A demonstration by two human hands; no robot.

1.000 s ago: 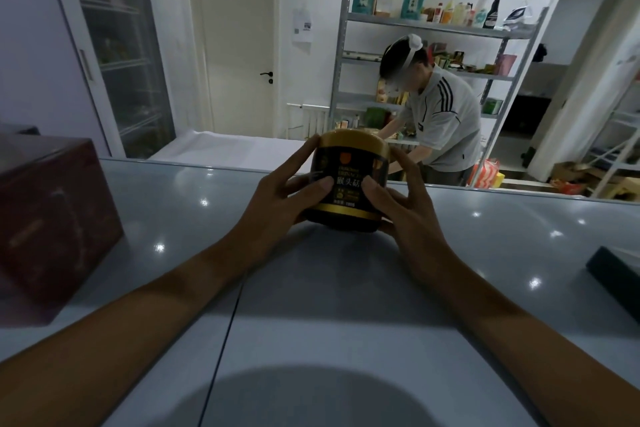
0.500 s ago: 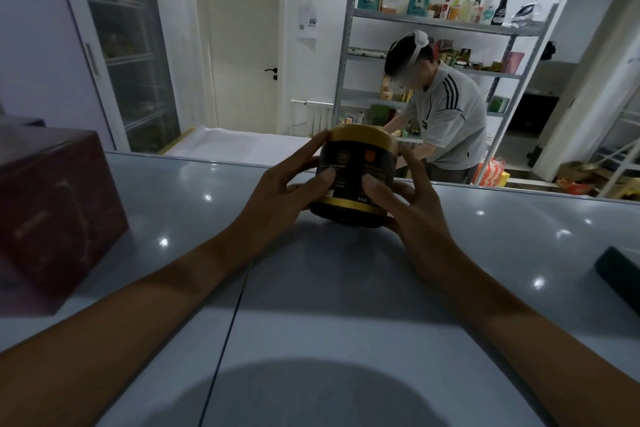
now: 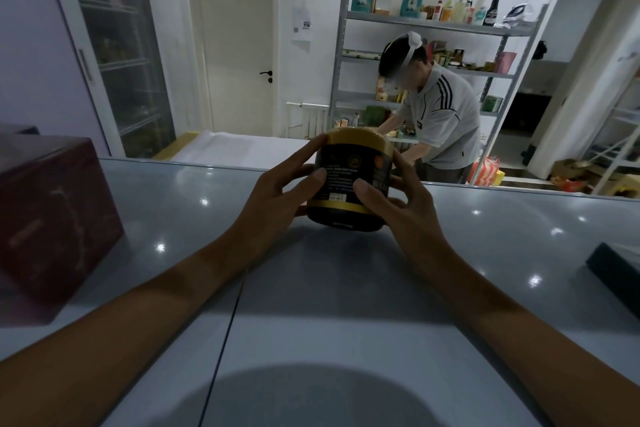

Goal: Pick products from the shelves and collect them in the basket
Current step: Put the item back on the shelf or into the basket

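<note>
The left hand (image 3: 273, 198) and right hand (image 3: 405, 204) are gripping the black-and-gold jar (image 3: 351, 180) between them. Both thumbs are pressing its near face.

Dim foreground, bright backroom, ceiling-light glare, perhaps edge distortion.

Jar (image 3: 349, 180) label text too small to read; its far side is hidden, and both hands' fingers wrap out of sight behind it. Left of jar, red box (image 3: 52, 218) is blurred and cut by the edge. Right of jar, dark object (image 3: 616, 270) is cropped. Shelf (image 3: 433, 24) products behind jar are unreadable.
</note>
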